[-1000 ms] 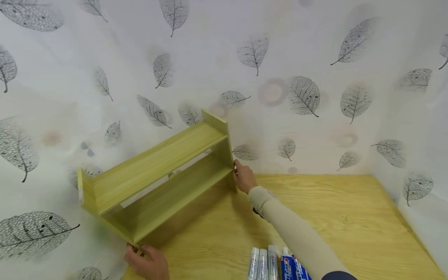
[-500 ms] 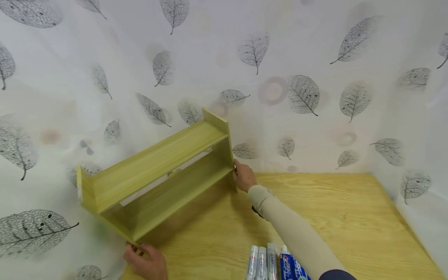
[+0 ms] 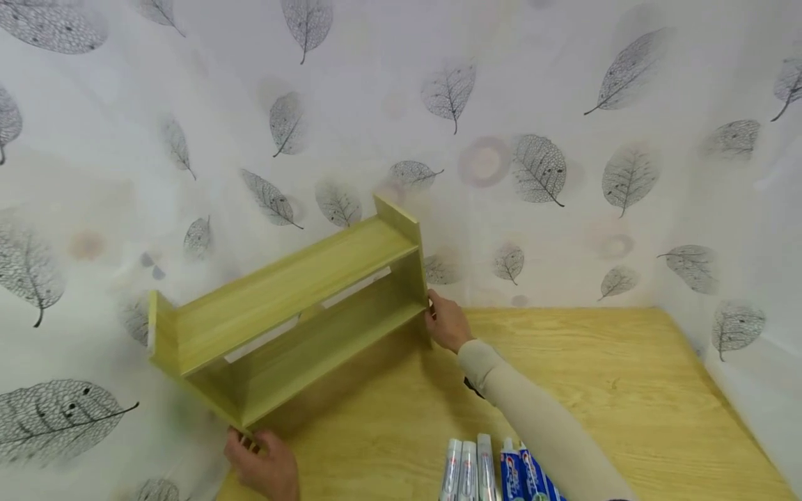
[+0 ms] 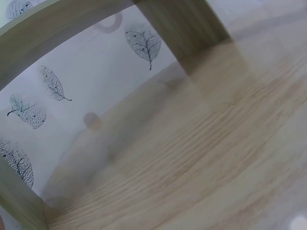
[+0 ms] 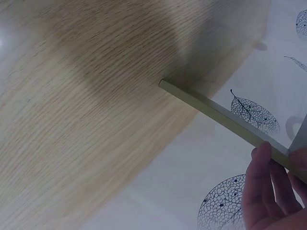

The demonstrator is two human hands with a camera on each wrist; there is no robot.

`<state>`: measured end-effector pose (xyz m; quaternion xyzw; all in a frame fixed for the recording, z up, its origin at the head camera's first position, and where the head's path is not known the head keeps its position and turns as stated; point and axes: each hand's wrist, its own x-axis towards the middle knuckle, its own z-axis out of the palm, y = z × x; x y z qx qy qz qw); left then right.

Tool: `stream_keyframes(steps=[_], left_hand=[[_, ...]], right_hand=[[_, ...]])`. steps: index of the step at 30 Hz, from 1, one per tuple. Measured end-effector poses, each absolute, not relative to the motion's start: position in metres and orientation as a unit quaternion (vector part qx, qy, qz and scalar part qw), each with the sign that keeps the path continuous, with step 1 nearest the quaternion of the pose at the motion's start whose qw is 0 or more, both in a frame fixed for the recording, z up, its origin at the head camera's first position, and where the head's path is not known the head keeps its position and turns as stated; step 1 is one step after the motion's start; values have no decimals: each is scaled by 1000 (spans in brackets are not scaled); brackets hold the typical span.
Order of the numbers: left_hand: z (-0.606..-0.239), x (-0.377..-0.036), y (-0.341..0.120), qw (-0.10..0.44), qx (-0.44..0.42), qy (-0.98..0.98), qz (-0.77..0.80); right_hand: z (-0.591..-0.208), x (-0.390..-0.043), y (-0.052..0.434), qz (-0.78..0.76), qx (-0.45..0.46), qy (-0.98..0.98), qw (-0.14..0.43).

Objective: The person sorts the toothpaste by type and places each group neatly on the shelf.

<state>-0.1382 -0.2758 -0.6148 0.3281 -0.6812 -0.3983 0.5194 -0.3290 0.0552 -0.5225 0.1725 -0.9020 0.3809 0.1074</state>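
Observation:
A two-tier yellow-green wooden shelf (image 3: 294,285) stands at an angle by the back wall, its left end nearer to me. My left hand (image 3: 266,466) grips the lower front of its left side panel, fingers curled around the edge. At the other end, my right hand (image 3: 447,323) holds the right side panel. The right wrist view has thumb and fingers of the right hand (image 5: 271,201) pinching that panel's edge. From the left wrist, the shelf's end panel (image 4: 187,28) and underside appear over the tabletop; the left hand is almost wholly out of that view.
On the wood-grain table (image 3: 595,390), several toothpaste tubes lie at the near edge: silver-white ones (image 3: 468,470) and blue ones (image 3: 512,476), partly behind my right sleeve (image 3: 539,417). Leaf-patterned wall covering (image 3: 551,257) closes off the back and both sides.
The shelf has shifted slightly to the right in both hands during the last half second. Before that it stayed nearly still. The tubes stay put.

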Motion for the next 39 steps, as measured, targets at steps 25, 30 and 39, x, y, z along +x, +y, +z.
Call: stream_keyframes(steps=[25,30,39], left_hand=[[-614,-172,-247,464,213,-755,-412],[-610,-180,-238,422,180,-775,-436],[-605,-192,-230,362,122,-814,-439]], right_hand=[[-522,-286,151,356,151,-915,119],[-522,-275,174,356,135,-917,119],[-524,-257,205,355,108,-921,118]])
